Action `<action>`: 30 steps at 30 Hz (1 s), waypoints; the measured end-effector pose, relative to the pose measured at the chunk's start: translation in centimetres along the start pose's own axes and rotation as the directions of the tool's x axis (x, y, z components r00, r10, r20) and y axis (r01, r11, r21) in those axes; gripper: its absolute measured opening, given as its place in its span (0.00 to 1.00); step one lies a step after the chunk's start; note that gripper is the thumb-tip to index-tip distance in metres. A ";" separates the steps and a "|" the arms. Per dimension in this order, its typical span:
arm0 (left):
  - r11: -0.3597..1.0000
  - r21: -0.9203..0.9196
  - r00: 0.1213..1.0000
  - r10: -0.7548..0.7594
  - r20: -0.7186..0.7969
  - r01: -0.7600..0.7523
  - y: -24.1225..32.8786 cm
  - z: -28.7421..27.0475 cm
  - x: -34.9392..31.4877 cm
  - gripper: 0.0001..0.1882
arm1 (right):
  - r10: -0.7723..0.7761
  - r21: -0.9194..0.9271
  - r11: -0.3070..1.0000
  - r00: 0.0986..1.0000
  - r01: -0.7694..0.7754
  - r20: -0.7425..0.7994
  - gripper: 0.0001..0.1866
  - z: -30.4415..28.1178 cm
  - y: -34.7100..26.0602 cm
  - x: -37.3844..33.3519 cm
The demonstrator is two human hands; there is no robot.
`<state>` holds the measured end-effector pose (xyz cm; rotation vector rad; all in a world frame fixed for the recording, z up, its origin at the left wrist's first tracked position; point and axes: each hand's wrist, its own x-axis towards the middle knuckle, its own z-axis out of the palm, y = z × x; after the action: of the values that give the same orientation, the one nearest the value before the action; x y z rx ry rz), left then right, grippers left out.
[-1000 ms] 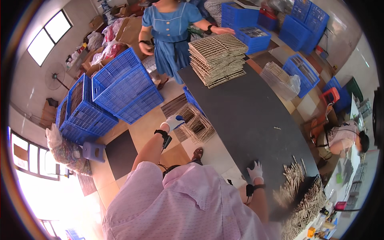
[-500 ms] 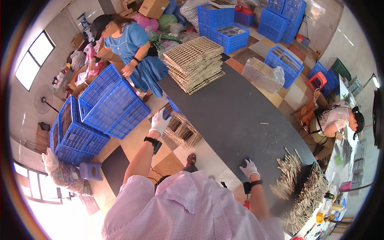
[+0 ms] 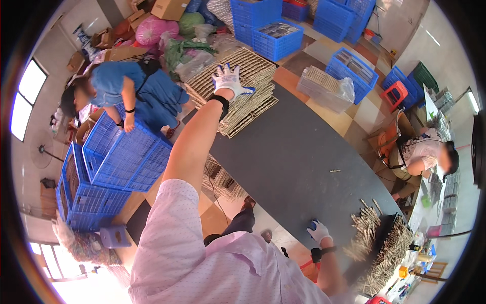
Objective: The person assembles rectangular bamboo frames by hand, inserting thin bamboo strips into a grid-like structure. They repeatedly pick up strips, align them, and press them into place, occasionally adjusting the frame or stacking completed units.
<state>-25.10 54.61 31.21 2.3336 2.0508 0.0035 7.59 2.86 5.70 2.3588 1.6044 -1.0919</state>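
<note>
My left hand [image 3: 228, 82], in a white glove with blue on the fingertips, reaches far out with its fingers spread. It is over the top of a stack of ribbed, straw-coloured panels [image 3: 253, 68] at the far end of the dark table [image 3: 293, 139]; whether the palm touches them I cannot tell. Gloved the same way, my right hand [image 3: 319, 232] is at the table's near edge, fingers apart and holding nothing. To its right lie a loose heap of short twisted brown sticks [image 3: 365, 223] and a black tray [image 3: 394, 219] filled with more of them.
One short stick [image 3: 335, 171] lies alone on the tabletop. Similar panels [image 3: 223, 182] are below the table's left edge. Blue crates [image 3: 126, 154] stand at the left, where a person in blue [image 3: 131, 86] bends over. Another person [image 3: 422, 152] sits at a bench on the right.
My left hand has moved up and forward from beside the table to the panel stack. My right hand stays near the table edge. The person in blue has bent lower over the crates.
</note>
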 end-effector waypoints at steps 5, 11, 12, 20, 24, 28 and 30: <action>0.997 0.074 0.989 -0.043 0.142 0.033 -0.6 2.8 3.1 0.58 | 0.040 0.107 0.994 0.998 -0.034 -0.050 0.29 0.7 0.2 -0.3; 0.995 0.070 0.987 0.060 0.150 -0.071 -2.7 2.4 4.3 0.54 | 0.075 0.232 0.970 0.997 -0.066 -0.027 0.27 -0.7 0.0 -0.1; 0.994 0.056 0.983 0.081 0.162 -0.091 -3.0 2.2 4.5 0.53 | 0.082 0.262 0.962 0.996 -0.073 -0.022 0.27 -0.8 0.0 -0.1; 0.958 -0.071 0.959 0.281 0.037 -0.278 -6.6 -0.8 5.7 0.47 | 0.093 0.227 0.972 0.987 -0.062 -0.128 0.26 0.2 -0.4 -0.6; 0.950 -0.088 0.953 0.303 0.016 -0.301 -7.6 -2.6 6.0 0.41 | 0.141 0.277 0.956 0.981 -0.099 -0.134 0.26 0.8 -0.5 -0.6; 0.950 -0.047 0.950 0.305 -0.071 -0.308 -8.2 -3.2 5.9 0.33 | 0.164 0.276 0.955 0.971 -0.112 -0.175 0.26 1.7 -0.6 -0.6; 0.958 -0.040 0.955 0.280 -0.094 -0.284 -8.8 -3.3 6.0 0.31 | 0.176 0.262 0.957 0.964 -0.121 -0.199 0.26 2.4 -0.5 -0.5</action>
<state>-33.10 61.74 34.18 2.6128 1.7064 0.1687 5.89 1.59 4.38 2.8023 1.3885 -1.0890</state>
